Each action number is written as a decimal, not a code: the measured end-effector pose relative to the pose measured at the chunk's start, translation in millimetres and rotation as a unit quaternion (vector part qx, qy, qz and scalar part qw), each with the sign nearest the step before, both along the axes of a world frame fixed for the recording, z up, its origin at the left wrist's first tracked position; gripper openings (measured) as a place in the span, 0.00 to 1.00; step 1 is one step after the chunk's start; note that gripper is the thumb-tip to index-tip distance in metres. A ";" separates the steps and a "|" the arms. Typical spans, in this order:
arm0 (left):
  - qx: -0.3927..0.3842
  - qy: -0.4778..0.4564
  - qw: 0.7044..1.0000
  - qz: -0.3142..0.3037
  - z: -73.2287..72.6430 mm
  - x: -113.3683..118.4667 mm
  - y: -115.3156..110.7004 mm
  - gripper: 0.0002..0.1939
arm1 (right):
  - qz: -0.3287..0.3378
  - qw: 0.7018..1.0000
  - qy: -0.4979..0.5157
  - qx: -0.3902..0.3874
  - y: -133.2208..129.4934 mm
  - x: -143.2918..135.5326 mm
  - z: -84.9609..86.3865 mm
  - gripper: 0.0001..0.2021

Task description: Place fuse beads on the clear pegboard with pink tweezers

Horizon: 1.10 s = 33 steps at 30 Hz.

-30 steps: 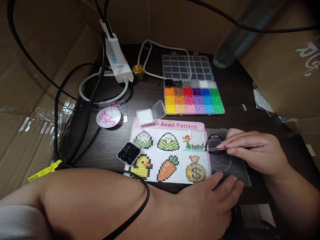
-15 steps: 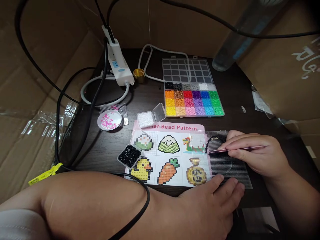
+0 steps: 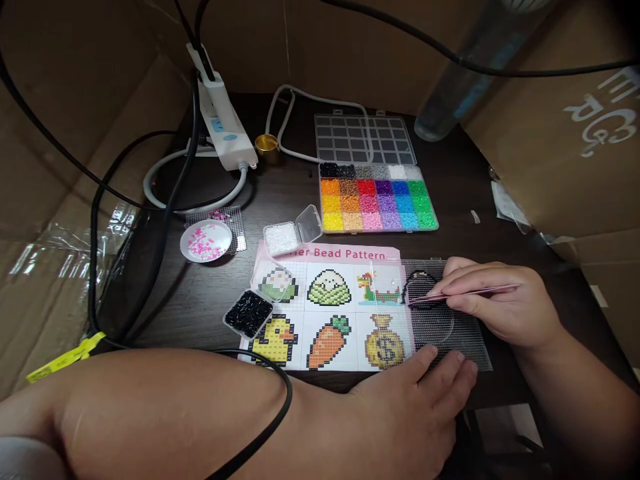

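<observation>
Pinched in the fingers of my right hand [image 3: 493, 300] is a pair of pink tweezers [image 3: 480, 291], its tips down at the left part of a clear pegboard [image 3: 467, 343]. An arc of black beads [image 3: 407, 283] stands on the pegboard around the tips; any bead between the tips is too small to make out. My left hand [image 3: 415, 407] lies flat with fingers spread, fingertips at the pegboard's near edge. Under the pegboard's left side is a bead pattern sheet [image 3: 330, 377] showing a carrot, a money bag and other pictures.
Open boxes of black beads [image 3: 247, 315] and white beads [image 3: 281, 239] sit at the sheet's left. Behind are a sorted bead case [image 3: 377, 197], a dish of pink beads [image 3: 206, 241], a gold cup [image 3: 267, 148] and a power strip [image 3: 225, 123]. A black cable [image 3: 265, 440] crosses my left forearm.
The whole view has shifted, so things appear slightly further left. The tweezer tips have moved slightly left on the pegboard, toward the arc's lower end. My left hand stays spread at the near edge.
</observation>
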<state>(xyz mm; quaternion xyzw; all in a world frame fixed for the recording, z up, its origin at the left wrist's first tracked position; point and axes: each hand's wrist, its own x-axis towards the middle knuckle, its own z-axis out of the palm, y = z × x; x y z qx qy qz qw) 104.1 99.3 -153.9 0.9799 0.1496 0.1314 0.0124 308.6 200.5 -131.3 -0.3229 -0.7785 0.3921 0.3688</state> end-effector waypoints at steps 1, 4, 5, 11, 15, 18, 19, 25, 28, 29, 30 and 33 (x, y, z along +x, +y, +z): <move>0.000 0.000 1.000 -0.001 -0.2 0.0 -0.1 0.20 | 0.001 1.000 -0.001 0.000 0.0 0.2 -0.1 0.14; 0.002 0.005 1.000 -0.003 -0.1 -0.5 0.0 0.20 | 0.002 1.000 -0.002 0.000 -0.3 0.9 -0.7 0.15; 0.002 0.006 1.000 -0.003 0.1 -0.6 0.0 0.20 | 0.002 1.000 -0.002 0.001 -0.5 1.1 -1.0 0.15; -0.001 0.001 1.000 0.001 0.3 -0.4 -0.5 0.19 | 0.015 1.000 -0.009 0.003 -0.3 0.6 -2.0 0.17; 0.001 0.003 1.000 0.002 0.3 -0.5 -1.1 0.19 | 0.016 1.000 -0.012 0.000 -0.7 0.4 -1.2 0.16; 0.001 0.006 1.000 0.000 0.7 -1.0 -1.3 0.19 | 0.013 1.000 -0.012 -0.005 -1.2 0.7 -0.7 0.16; 0.001 0.008 1.000 0.000 1.0 -1.2 -1.3 0.19 | 0.011 1.000 -0.012 -0.007 -1.3 0.8 -0.7 0.15; 0.001 0.016 1.000 -0.002 2.0 -1.3 -1.0 0.19 | 0.011 1.000 -0.016 -0.008 -1.4 0.3 -1.7 0.16; 0.003 0.012 1.000 0.002 1.3 -0.9 -1.4 0.19 | 0.010 1.000 -0.017 -0.013 -1.5 -0.1 -1.7 0.16; 0.003 0.011 1.000 0.003 1.1 -0.8 -1.6 0.19 | 0.009 1.000 -0.016 -0.015 -1.5 -0.1 -1.5 0.16; 0.002 0.011 1.000 0.003 1.1 -0.7 -1.8 0.19 | 0.010 1.000 -0.014 -0.016 -1.5 -0.1 -1.3 0.16; 0.001 0.016 1.000 0.000 1.9 -0.8 -1.7 0.19 | 0.012 1.000 -0.006 -0.016 -1.3 0.0 -0.6 0.16</move>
